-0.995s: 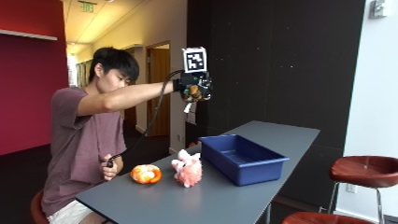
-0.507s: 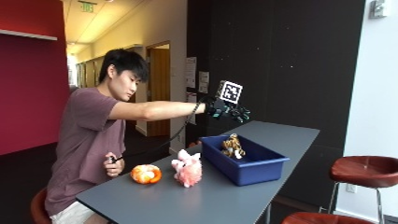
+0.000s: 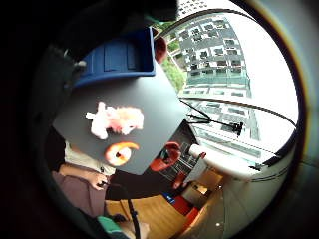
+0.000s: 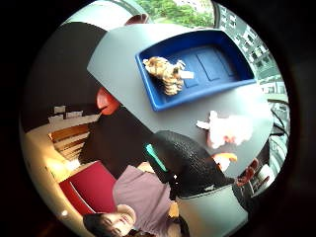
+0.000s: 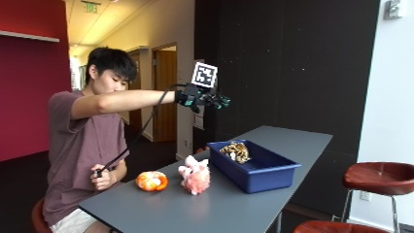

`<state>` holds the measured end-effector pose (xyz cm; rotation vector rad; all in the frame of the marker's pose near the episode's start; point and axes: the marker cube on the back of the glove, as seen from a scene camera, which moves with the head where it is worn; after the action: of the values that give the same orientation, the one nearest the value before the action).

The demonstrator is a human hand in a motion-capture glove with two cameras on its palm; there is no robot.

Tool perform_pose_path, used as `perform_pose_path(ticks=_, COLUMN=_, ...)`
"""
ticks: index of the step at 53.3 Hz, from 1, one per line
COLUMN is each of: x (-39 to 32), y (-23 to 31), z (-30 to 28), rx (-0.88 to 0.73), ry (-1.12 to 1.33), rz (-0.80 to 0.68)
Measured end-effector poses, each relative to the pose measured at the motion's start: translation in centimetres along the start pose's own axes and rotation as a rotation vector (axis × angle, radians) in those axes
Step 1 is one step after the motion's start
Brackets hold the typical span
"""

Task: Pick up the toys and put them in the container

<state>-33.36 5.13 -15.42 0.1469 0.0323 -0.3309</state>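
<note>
Your gloved right hand (image 5: 202, 99) hangs in the air above the grey table (image 5: 213, 208), over the near end of the blue container (image 5: 255, 165) and well clear of it, holding nothing; whether its fingers are spread or curled I cannot tell. A brown plush toy (image 5: 235, 151) lies inside the container at the end nearest you. The pink plush toy (image 5: 196, 175) stands on the table just beside the container's near end, with the orange toy (image 5: 152, 181) lying a little beyond it, closer to your body.
</note>
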Motion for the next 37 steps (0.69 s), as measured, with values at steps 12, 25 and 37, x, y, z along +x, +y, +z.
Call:
perform_pose_path(ticks=12, x=6.3, y=9.4, z=3.5, rx=-0.009, ry=-0.011, rz=-0.135)
perform_pose_path(ticks=25, x=9.0, y=13.8, z=15.1, rx=-0.026, ry=-0.051, rz=-0.055)
perform_pose_path(ticks=37, x=10.5, y=14.0, z=27.4, rx=-0.099, ry=-0.073, rz=-0.111)
